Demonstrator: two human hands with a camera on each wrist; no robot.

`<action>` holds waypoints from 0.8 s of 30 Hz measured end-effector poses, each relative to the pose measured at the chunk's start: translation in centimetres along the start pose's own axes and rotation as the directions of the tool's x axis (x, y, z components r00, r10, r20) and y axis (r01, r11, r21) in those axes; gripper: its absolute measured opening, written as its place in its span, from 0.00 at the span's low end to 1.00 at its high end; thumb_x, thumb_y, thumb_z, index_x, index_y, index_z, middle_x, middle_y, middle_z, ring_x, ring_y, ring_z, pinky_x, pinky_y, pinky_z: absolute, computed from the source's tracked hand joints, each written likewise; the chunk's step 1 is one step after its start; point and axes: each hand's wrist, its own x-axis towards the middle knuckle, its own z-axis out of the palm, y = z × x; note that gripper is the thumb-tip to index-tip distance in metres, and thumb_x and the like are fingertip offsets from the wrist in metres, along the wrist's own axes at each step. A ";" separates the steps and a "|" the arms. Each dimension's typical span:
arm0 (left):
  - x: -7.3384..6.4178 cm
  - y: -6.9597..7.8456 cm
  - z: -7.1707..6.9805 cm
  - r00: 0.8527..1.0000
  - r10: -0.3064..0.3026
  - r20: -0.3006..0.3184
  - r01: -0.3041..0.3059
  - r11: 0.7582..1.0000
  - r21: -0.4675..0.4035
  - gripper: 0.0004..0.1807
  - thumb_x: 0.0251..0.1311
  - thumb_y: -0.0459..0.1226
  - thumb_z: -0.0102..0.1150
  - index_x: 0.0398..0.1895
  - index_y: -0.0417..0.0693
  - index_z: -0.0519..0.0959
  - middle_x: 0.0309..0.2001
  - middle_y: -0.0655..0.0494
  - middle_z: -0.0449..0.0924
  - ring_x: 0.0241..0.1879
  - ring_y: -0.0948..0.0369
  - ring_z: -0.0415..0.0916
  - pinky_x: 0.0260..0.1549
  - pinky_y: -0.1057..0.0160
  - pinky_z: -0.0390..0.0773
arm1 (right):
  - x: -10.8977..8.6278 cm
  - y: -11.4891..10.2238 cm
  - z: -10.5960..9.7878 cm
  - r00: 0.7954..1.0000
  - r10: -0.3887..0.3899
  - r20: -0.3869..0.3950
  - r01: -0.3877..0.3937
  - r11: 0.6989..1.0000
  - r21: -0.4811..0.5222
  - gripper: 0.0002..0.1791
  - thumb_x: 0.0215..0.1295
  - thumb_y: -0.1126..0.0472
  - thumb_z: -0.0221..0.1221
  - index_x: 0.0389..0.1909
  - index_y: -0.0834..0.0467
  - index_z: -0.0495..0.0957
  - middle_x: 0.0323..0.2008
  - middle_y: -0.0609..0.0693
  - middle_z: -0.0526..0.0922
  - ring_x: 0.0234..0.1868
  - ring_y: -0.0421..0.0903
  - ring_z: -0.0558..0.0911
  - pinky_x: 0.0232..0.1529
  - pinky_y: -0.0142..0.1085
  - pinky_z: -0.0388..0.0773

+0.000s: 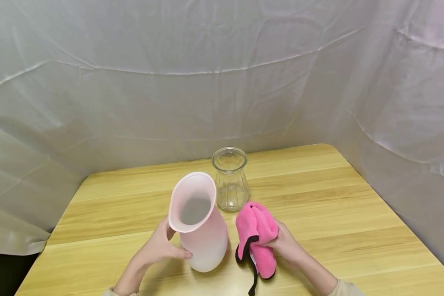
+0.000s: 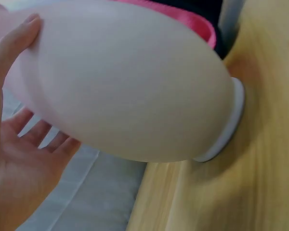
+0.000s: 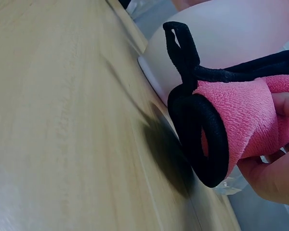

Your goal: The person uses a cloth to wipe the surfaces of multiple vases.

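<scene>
A vase (image 1: 207, 248) fading from pink to white, with a wide slanted mouth, stands at the front middle of the wooden table. My left hand (image 1: 162, 246) grips its side, thumb on the near face and fingers round the far side. In the left wrist view, the vase (image 2: 125, 86) shows its pale base ring right at the tabletop. On the other side, my right hand (image 1: 286, 246) holds a bunched pink cloth (image 1: 257, 230) with black edging and a hanging loop. The right wrist view has this cloth (image 3: 245, 115) above its shadow, beside the vase.
Behind the pink vase and the cloth, a clear ribbed glass vase (image 1: 232, 189) stands upright on the wooden table (image 1: 340, 222). Grey sheeting (image 1: 151, 107) hangs round the table's back and sides.
</scene>
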 end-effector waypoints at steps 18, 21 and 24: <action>0.2 -0.5 -1.2 0.996 -0.049 0.080 0.060 0.988 -0.139 0.50 0.31 0.27 0.70 0.64 0.40 0.55 0.61 0.41 0.61 0.61 0.54 0.59 0.62 0.66 0.59 | -0.2 0.3 0.1 1.000 0.007 0.017 -0.007 1.000 0.008 0.40 0.47 0.70 0.64 0.61 0.73 0.56 0.46 0.48 0.76 0.45 0.39 0.76 0.50 0.30 0.74; -0.4 -0.7 -0.7 0.999 -0.036 0.013 0.037 0.991 -0.125 0.47 0.33 0.27 0.69 0.63 0.38 0.58 0.59 0.46 0.65 0.59 0.57 0.63 0.60 0.66 0.63 | -0.2 0.3 0.1 1.000 0.003 0.017 -0.003 1.000 0.006 0.39 0.47 0.70 0.64 0.60 0.73 0.58 0.46 0.50 0.76 0.45 0.39 0.76 0.50 0.30 0.74; -1.1 -0.9 -0.1 0.998 -0.010 -0.062 0.001 0.991 -0.133 0.44 0.36 0.28 0.68 0.62 0.36 0.59 0.58 0.51 0.67 0.57 0.61 0.65 0.57 0.66 0.66 | -0.2 0.2 0.1 1.000 0.008 0.012 -0.008 1.000 0.006 0.38 0.47 0.70 0.64 0.60 0.73 0.58 0.46 0.51 0.76 0.46 0.39 0.76 0.51 0.30 0.73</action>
